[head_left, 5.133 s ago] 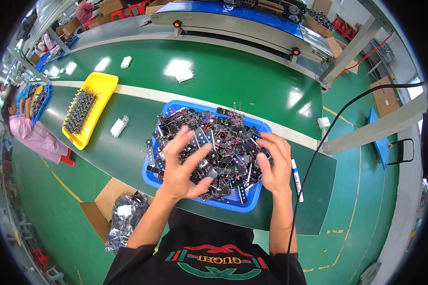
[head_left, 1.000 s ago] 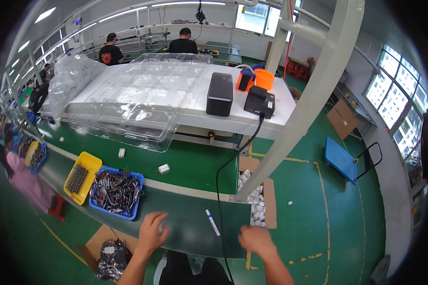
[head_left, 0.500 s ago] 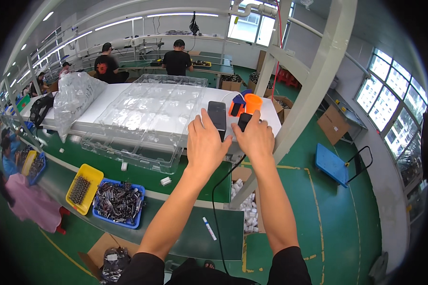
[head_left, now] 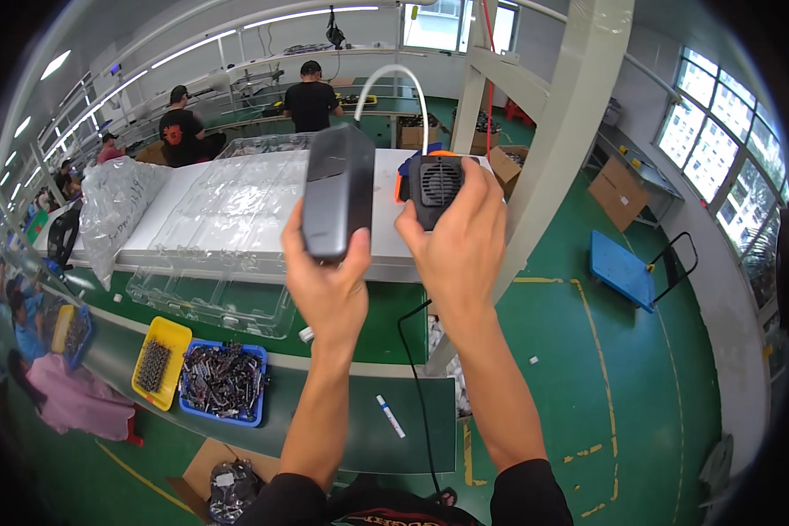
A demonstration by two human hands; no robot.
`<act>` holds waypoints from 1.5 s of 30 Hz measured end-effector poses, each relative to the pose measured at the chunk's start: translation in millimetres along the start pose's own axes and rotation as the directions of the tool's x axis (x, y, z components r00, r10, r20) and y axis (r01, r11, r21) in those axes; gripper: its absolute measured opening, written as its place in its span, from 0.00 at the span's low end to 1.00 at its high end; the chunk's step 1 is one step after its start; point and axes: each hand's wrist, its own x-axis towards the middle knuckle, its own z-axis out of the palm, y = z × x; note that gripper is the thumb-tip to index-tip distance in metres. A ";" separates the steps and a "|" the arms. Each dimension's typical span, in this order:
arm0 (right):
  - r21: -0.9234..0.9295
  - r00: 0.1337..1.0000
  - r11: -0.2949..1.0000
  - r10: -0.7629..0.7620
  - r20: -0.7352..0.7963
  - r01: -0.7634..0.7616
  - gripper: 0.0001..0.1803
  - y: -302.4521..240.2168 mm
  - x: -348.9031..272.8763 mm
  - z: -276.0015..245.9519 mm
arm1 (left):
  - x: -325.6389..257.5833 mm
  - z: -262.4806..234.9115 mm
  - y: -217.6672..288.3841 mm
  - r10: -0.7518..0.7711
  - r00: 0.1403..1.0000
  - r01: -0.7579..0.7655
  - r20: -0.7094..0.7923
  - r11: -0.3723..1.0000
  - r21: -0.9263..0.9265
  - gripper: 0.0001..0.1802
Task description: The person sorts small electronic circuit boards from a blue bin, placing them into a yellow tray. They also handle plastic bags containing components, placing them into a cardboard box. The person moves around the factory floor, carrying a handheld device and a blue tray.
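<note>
My left hand [head_left: 326, 285] is closed round the lower end of a dark grey power bank [head_left: 338, 193], which stands upright in the air above the white shelf. In my right hand [head_left: 460, 241] is a small black device with a round slotted grille [head_left: 438, 186], gripped along its right side and lower left edge. A white cable [head_left: 396, 68] arches from the top of the power bank over to the device. Behind the device, partly hidden by it, is an orange and blue object [head_left: 403, 180] on the shelf.
Clear plastic trays [head_left: 219, 289] and a clear plastic bag [head_left: 118, 210] rest on the white shelf [head_left: 386, 254]. Below, the green bench [head_left: 324, 421] holds a yellow bin [head_left: 177, 337], a blue bin of dark parts [head_left: 223, 386] and a marker [head_left: 390, 416]. A post [head_left: 579, 114] rises at right.
Both hands have lifted the power bank and the black device off the shelf toward me. The white cable now arches between them, and the device's grille faces me.
</note>
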 end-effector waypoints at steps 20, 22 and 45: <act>0.039 0.222 0.285 0.645 0.731 -0.958 0.44 268.8 -317.3 -457.0 | -482.0 43.8 85.7 -0.749 -0.313 0.950 0.585 -0.243 0.197 0.47; -0.052 0.166 0.270 0.720 0.674 -0.961 0.43 288.2 -331.7 -486.1 | -519.6 71.5 75.1 -0.657 -0.427 0.891 0.622 -0.423 0.165 0.41; 0.076 0.413 0.645 0.390 0.823 -0.760 0.46 689.8 -136.2 -143.3 | -450.1 504.6 -255.8 -0.630 -0.007 0.920 0.777 -0.308 -0.242 0.42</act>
